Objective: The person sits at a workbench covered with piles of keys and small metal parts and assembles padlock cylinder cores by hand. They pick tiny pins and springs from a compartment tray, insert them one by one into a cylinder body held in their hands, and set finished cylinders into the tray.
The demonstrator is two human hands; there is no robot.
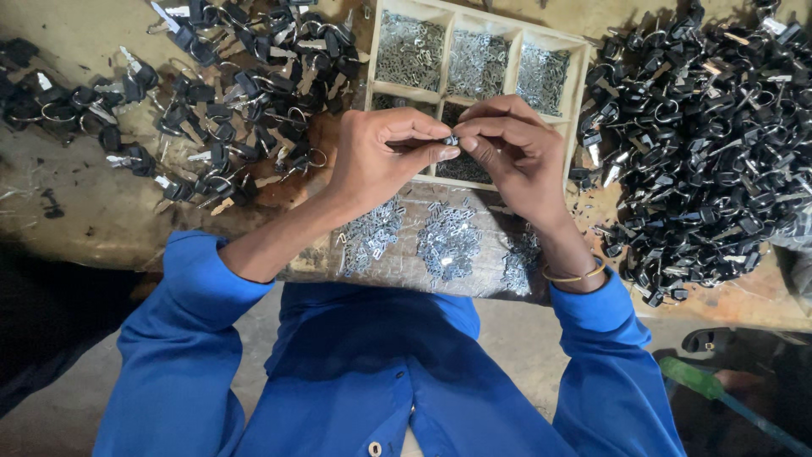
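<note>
Sorted for reach: divided wooden tray (pixel 578 93) at desk's far edge, silver bits heaped along near edge (pixel 447 241), black keys (pixel 228 93) piled far left, bigger black pile (pixel 710 144) at right edge. Left hand (pixel 376 161) and right hand (pixel 512 156) met fingertip to fingertip, narrowly pinched on one small metal part (pixel 452 140), over tray's near edge.

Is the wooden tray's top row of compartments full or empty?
Filled. All three top compartments of the wooden tray hold heaps of small silvery metal parts; how deep they go cannot be told. The hands hide much of the lower row.
</note>
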